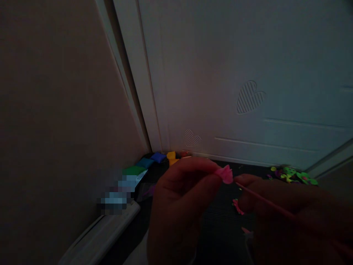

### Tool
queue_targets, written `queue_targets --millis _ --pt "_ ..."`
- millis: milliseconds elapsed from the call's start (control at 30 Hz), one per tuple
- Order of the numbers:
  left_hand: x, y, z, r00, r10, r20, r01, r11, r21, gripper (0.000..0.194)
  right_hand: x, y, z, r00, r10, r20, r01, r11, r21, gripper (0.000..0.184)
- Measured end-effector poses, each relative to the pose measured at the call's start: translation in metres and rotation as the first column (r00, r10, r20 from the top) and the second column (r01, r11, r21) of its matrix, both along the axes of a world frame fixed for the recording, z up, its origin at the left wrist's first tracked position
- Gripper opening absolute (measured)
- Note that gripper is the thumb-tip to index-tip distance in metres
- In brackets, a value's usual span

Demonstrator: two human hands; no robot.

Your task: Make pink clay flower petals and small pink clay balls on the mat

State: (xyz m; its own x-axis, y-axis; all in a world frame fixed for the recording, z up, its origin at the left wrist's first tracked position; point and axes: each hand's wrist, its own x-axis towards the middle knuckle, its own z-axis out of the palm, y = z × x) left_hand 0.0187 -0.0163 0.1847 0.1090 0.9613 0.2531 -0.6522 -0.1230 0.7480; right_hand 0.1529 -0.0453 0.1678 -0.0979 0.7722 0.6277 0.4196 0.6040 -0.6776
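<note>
Between the thumb and forefinger of my left hand (179,206) is a small pink piece shaped like a ruffled flower (226,174), its frilled edge facing right. My right hand (298,206) is closed around a thin pink stick-like tool (268,201), whose pointed tip is close to the pink piece. Whether the tip touches it I cannot tell. Below the right fingertips a small pink-red strip (237,207) lies on the dark surface. The scene is dim, and the right hand's lower part fades into shadow.
Small packets, one blue (158,158), one yellow (171,155) and one green (134,170), line the back left. Green, yellow and purple shaped pieces (292,175) lie at right. A pale bar (110,232) runs along the left. Behind stands a white heart-patterned panel (209,73).
</note>
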Motion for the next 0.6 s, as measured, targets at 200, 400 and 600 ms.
queue_targets --millis 200,400,600 --pt "0.001 0.0 -0.001 0.999 0.018 -0.033 -0.017 1.0 0.021 0.011 -0.005 0.001 0.01 0.997 0.017 -0.08 -0.007 0.993 0.117 0.028" --pt "0.002 -0.003 0.002 0.992 0.108 -0.065 -0.104 0.992 0.068 0.011 -0.015 0.0 0.015 0.991 -0.001 -0.136 0.022 0.988 0.151 0.021" --pt "0.003 -0.005 0.006 0.974 0.212 -0.076 -0.203 0.973 0.11 0.011 -0.017 -0.002 0.018 0.991 -0.005 -0.133 0.024 0.99 0.139 0.019"
